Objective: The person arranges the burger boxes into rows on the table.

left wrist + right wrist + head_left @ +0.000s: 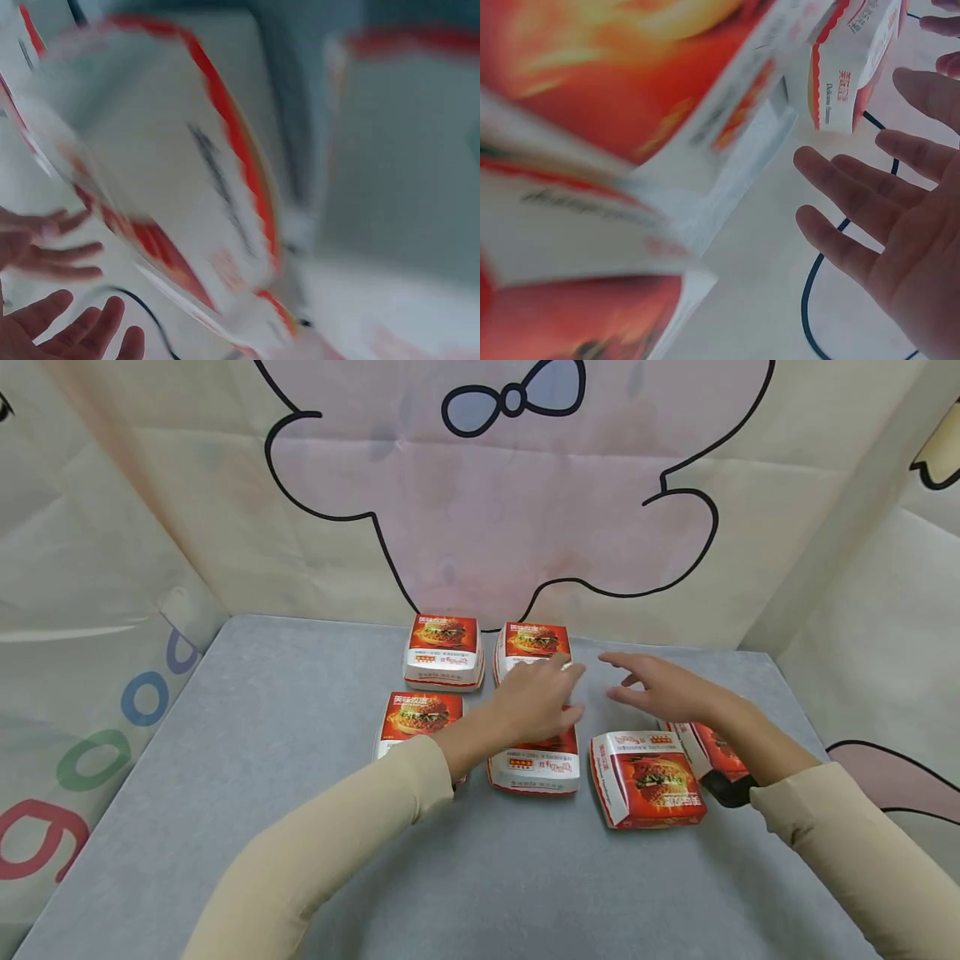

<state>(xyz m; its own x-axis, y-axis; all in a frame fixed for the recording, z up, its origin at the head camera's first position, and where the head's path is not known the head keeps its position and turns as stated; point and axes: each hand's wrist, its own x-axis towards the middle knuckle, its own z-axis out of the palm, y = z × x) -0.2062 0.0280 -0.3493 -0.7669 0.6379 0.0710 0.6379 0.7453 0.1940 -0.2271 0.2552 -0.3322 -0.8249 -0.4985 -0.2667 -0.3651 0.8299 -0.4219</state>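
Several red-and-white burger boxes stand on the table. My left hand (536,697) is over the middle column, its fingers extended and holding nothing. Partly covered by it are the back middle box (531,637) and the front middle box (534,771). Right of it hovers my right hand (663,687), fingers spread, also holding nothing. Below that hand are the near right box (651,781), turned at an angle, and another box (722,752) mostly hidden by my forearm. In the right wrist view the fingers (840,191) are apart from the boxes.
Left of the middle column stand a back left box (444,652) and a front left box (420,714), the latter partly behind my sleeve. The grey table (225,760) meets printed cloth walls (315,568) at its back and sides.
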